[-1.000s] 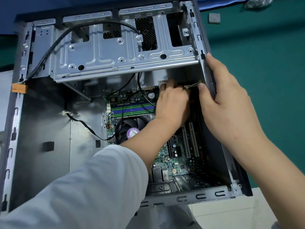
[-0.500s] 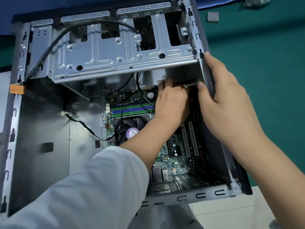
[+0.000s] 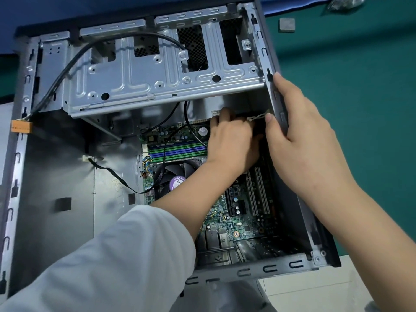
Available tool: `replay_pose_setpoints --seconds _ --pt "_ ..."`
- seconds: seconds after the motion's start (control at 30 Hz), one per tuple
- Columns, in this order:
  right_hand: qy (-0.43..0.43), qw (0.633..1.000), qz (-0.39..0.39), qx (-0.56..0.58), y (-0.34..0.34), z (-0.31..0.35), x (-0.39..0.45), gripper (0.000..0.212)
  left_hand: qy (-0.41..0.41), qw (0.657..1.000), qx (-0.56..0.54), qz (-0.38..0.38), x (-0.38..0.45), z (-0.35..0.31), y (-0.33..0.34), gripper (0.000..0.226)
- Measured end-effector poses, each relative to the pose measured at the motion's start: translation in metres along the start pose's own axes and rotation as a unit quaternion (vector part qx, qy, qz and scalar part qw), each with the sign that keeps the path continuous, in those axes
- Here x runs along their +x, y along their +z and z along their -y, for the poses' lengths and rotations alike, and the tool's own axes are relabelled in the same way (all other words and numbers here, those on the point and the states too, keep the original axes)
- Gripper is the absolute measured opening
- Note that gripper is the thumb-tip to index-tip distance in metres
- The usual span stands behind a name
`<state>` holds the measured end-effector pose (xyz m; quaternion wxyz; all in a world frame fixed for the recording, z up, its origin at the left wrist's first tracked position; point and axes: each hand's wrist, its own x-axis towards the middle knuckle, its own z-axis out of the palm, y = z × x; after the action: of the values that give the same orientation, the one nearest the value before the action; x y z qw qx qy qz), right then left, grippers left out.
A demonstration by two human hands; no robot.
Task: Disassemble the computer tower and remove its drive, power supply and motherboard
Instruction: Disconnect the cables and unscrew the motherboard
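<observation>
The open computer tower [image 3: 51, 199] lies on its side with its silver drive cage [image 3: 139, 86] at the top. The green motherboard [image 3: 243, 221] with its black fan [image 3: 173, 176] sits in the lower middle. My left hand [image 3: 231, 143] reaches deep into the case at the board's upper right corner. Its fingers curl on a black cable bundle [image 3: 257, 129] bound with a white tie [image 3: 254, 119]. My right hand [image 3: 301, 136] grips the case's right wall [image 3: 263, 50], thumb inside and fingers outside. What the bundle plugs into is hidden by my left hand.
A loose black cable [image 3: 117, 176] crosses the case floor to the board's left edge. An orange connector [image 3: 21, 127] hangs at the left rim. The tower rests on a green mat [image 3: 360, 109], where a small grey pad [image 3: 286, 24] lies at the top right.
</observation>
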<state>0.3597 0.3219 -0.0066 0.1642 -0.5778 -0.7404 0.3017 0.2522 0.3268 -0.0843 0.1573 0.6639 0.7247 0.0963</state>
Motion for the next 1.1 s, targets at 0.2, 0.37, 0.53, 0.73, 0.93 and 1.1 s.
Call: replay_pose_setpoints --seconds 0.2,0.37,0.53,0.73,0.93,1.1 --pt "-0.001 1.000 -0.002 0.006 0.000 -0.001 0.000 0.055 -0.082 0.996 0.017 0.041 0.007 -0.002 -0.002 0.028" --pt "0.001 1.000 0.001 0.013 -0.001 -0.001 0.000 0.056 -0.114 0.988 0.066 0.086 0.015 -0.009 0.000 0.037" --pt "-0.001 1.000 0.004 0.016 -0.002 0.000 -0.001 0.055 -0.139 0.987 0.045 0.065 0.018 -0.010 -0.001 0.037" --pt "0.000 1.000 0.001 0.014 0.000 0.001 -0.001 0.055 -0.061 0.995 0.063 0.047 0.006 -0.005 0.002 0.030" --pt "0.005 1.000 0.000 0.011 0.000 0.000 0.000 0.055 -0.110 0.991 0.060 0.048 0.012 -0.008 0.005 0.032" --pt "0.003 1.000 -0.003 0.001 0.000 0.003 0.000 0.055 -0.140 0.985 0.048 0.087 0.016 -0.008 0.001 0.034"
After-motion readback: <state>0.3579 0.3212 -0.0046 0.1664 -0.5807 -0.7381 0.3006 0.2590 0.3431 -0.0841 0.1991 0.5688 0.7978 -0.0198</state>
